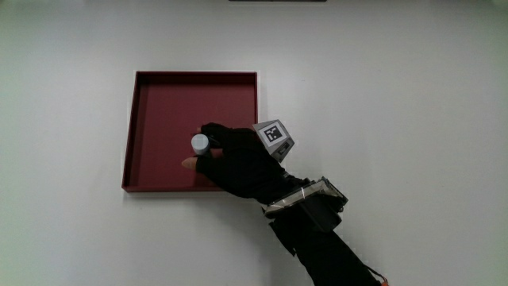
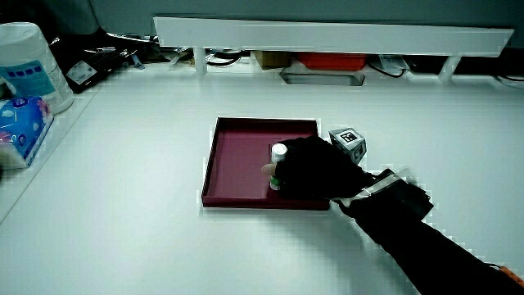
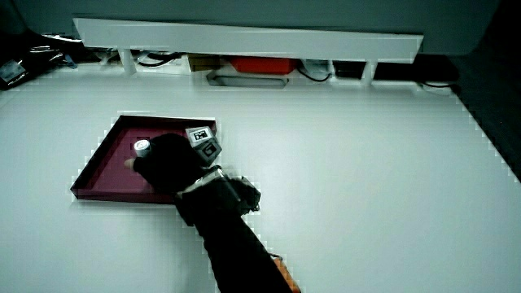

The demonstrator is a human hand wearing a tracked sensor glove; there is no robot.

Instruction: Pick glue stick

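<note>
Main view shows the black-gloved hand inside the shallow dark-red square tray, near the tray edge closest to the person, fingers curled around the upright white-capped glue stick; in a side view the stick stands vertical, probably so it can be lifted straight out of the tray

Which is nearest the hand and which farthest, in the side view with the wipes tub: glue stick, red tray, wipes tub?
1. Glue stick, in the hand, standing upright over the red tray.
2. Red tray, under the hand on the table.
3. Wipes tub, at the table's edge, well away from the tray.
</note>
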